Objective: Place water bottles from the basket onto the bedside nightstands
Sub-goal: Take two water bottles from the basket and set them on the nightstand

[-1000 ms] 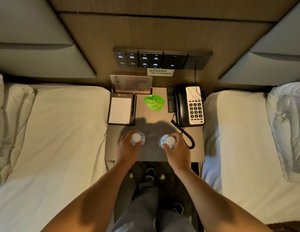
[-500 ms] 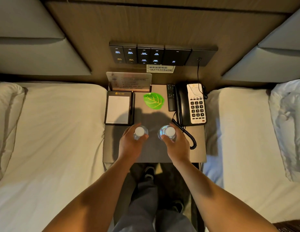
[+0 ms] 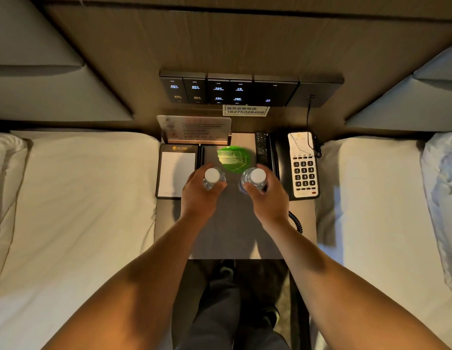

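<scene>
1. The left hand (image 3: 198, 195) is wrapped around a small clear plastic water bottle with a white cap (image 3: 211, 176), fingers pressed on its sides, just right of the white notepad in a black holder (image 3: 176, 170).
2. That bottle stands upright over the grey-brown nightstand top (image 3: 235, 236). Whether it touches down cannot be told.
3. The right hand (image 3: 269, 198) squeezes a second clear bottle with a white cap (image 3: 257, 176) the same way, near the black and white telephone (image 3: 302, 165).
4. Both bottles sit by the green leaf-shaped coaster (image 3: 233, 159).
5. They look light, smooth and a bit squashy, so holding the sides below the cap seems best.
</scene>
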